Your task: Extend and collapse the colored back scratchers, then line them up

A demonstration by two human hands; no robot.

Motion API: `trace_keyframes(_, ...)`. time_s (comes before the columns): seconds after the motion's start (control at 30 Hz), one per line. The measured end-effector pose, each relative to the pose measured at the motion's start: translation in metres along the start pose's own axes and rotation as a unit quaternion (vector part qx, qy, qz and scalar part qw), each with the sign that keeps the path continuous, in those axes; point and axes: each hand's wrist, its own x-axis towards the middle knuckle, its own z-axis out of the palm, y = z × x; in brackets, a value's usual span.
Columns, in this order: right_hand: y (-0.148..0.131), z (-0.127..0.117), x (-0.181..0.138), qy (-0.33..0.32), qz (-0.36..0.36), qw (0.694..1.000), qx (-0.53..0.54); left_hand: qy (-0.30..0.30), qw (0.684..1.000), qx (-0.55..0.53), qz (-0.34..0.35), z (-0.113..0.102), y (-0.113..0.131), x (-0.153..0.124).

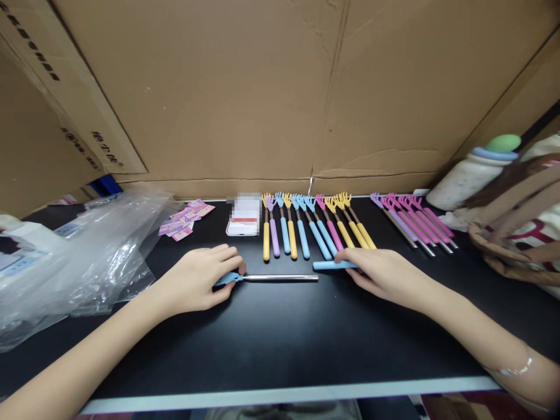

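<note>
My left hand (209, 277) is closed around the blue claw head of a back scratcher (282, 278), whose bare metal rod points right, low over the black table. Between the fingers of my right hand (380, 274) is a blue handle sleeve (329, 265), its free end pointing left. The sleeve and the rod's tip are apart. Beyond my hands lies a row of back scratchers (292, 236) in yellow, purple, blue and pink, claws toward the cardboard. Farther right, several pink and purple back scratchers (415, 221) lie slanted, with metal ends toward me.
Clear plastic bags (87, 251) are heaped at the left, near small pink printed cards (186, 219). A phone (243, 216) lies at the back. A white bottle (470, 175) and a fabric bag (516, 227) stand at the right. Cardboard (245, 87) walls the table's back.
</note>
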Motion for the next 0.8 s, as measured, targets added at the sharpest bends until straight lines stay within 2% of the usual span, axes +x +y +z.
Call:
trace_keyframes(0.17,-0.001,0.000,0.000,0.004,0.008,1.000,0.006,0.015,1.000,0.011,-0.019,0.003,0.004,0.002)
trace_keyframes(0.6,0.004,0.003,-0.001,0.001,-0.009,1.000,0.001,0.050,0.999,0.002,0.008,0.017,0.009,0.007)
trace_keyframes(0.8,0.003,0.001,-0.001,0.004,0.015,1.000,-0.001,0.103,0.993,0.050,0.001,0.019,0.007,0.008)
